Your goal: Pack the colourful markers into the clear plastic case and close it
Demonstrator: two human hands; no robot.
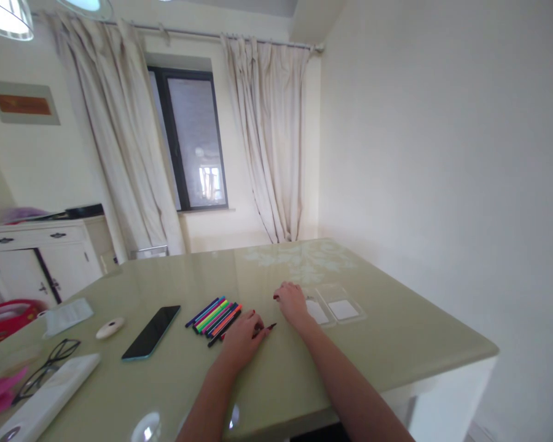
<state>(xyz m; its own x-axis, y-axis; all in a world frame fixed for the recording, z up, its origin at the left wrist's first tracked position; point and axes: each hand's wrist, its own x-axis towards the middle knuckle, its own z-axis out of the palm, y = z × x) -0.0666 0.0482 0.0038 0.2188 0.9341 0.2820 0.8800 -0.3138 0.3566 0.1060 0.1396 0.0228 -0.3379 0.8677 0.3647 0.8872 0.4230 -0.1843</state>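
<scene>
My left hand [244, 336] rests on the table at the right end of a row of felt-tip markers [216, 316]. Its fingers are curled around a slim marker [273, 326], whose dark tip points right past the thumb; most of its body is under the hand. My right hand [292, 302] lies palm down on the table, its fingers loosely bent to the left and no object visible in them. Beside its wrist is a clear plastic case [329, 305], opened flat, with a white card [343, 309] in the right half. The left half is partly covered by my hand.
Left of the markers lie a phone [152, 331], a small white oval object [110, 328], a face mask [69, 316], glasses [46, 367] and a long white box [50, 396]. A red chair [9, 316] stands beyond the table's left edge. A wall [442, 153] borders the right side.
</scene>
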